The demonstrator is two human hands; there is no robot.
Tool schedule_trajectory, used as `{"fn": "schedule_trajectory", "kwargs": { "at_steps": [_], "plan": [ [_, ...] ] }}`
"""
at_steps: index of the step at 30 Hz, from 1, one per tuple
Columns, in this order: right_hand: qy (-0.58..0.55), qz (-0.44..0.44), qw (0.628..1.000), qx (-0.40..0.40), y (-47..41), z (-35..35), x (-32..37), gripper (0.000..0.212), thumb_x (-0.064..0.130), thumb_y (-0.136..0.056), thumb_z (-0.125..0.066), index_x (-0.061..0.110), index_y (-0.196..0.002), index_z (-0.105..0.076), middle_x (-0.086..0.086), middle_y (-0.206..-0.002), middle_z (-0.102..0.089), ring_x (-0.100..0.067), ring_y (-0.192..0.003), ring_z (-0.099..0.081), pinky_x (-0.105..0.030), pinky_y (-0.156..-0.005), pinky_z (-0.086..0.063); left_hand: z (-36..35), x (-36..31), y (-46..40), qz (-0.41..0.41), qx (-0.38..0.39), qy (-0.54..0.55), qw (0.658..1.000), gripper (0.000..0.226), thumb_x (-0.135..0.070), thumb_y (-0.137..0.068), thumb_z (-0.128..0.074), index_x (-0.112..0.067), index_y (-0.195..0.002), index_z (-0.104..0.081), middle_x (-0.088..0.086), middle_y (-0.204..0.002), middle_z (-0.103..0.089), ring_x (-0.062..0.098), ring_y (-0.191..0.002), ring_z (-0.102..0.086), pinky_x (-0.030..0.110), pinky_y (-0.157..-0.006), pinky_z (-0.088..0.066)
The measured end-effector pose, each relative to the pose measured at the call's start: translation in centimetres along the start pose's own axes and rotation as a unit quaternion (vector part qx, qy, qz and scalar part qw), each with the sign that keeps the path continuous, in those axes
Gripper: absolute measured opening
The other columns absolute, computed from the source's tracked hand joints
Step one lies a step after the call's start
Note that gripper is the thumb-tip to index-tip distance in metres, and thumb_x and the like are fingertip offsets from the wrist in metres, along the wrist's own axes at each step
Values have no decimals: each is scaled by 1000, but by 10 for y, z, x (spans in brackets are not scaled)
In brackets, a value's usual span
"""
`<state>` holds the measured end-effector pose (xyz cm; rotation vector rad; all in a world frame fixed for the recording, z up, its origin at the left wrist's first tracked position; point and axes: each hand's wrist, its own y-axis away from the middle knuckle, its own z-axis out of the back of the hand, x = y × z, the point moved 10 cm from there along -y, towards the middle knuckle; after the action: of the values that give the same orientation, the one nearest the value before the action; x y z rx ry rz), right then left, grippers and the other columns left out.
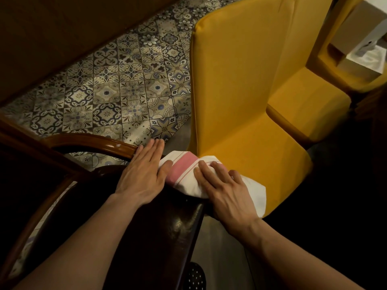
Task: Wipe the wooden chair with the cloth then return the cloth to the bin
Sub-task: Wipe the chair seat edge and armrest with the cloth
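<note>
Fingers (204, 171) of right hand (225, 188) spread flat, pressing white cloth with pink stripe (184, 171) onto far edge of dark glossy wooden chair seat (146, 227). Left hand (144, 174) flat, fingers together, thumb touching cloth edge, gripping nothing. Curved chair backrest rail (94, 143) beyond. Yellow upholstered chair (240, 91) just beside; patterned tile floor (115, 91) below.

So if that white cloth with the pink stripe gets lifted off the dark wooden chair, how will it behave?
The white cloth with the pink stripe likely goes floppy: it's bunched and one end droops off the dark wooden chair. Probably light. It should slide easily on the glossy wood under the right hand.
</note>
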<state>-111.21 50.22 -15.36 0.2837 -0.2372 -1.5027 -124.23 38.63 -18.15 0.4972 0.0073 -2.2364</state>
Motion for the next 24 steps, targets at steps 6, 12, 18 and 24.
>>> {"fn": "schedule_trajectory", "kwargs": {
  "at_steps": [6, 12, 18, 24],
  "plan": [
    [-32, 27, 999, -18, -24, 21, 21, 70, 22, -89, -28, 16, -156, -10, -8, -165, -9, -34, -144, -19, -50, -106, -29, 0, 0, 0, -2, 8, 7, 1000, 74, -58, -97, -4, -14, -157, 0, 3, -166, -7, 10, -152, 4, 37, -124, -1],
    [-63, 31, 997, -27, -35, 21, 28, 71, 23, -86, -18, 18, -156, -15, -5, -165, -13, -32, -144, -21, -46, -103, -30, 1, 1, 1, -5, 21, 10, 1000, 72, -56, -97, -1, -17, -156, 1, 0, -166, -4, 7, -151, 6, 36, -124, -1],
    [-110, 20, 992, -51, -34, 27, 23, 66, 18, -90, -34, 25, -155, -26, 4, -165, -19, -25, -145, -23, -41, -101, -30, 7, -2, 3, -5, 37, 53, 998, 75, -60, -96, -8, -19, -156, 9, -1, -167, 7, 5, -150, 15, 36, -124, 1],
    [-199, -4, 974, -108, -30, 38, 17, 50, 24, -88, -50, 13, -137, -46, -8, -150, -45, -28, -137, -39, -41, -103, -35, 19, -53, 30, -124, -15, 12, 992, 98, -66, -87, -49, -21, -158, 1, -3, -168, 2, 8, -151, 9, 34, -124, -1]
  ]
}}
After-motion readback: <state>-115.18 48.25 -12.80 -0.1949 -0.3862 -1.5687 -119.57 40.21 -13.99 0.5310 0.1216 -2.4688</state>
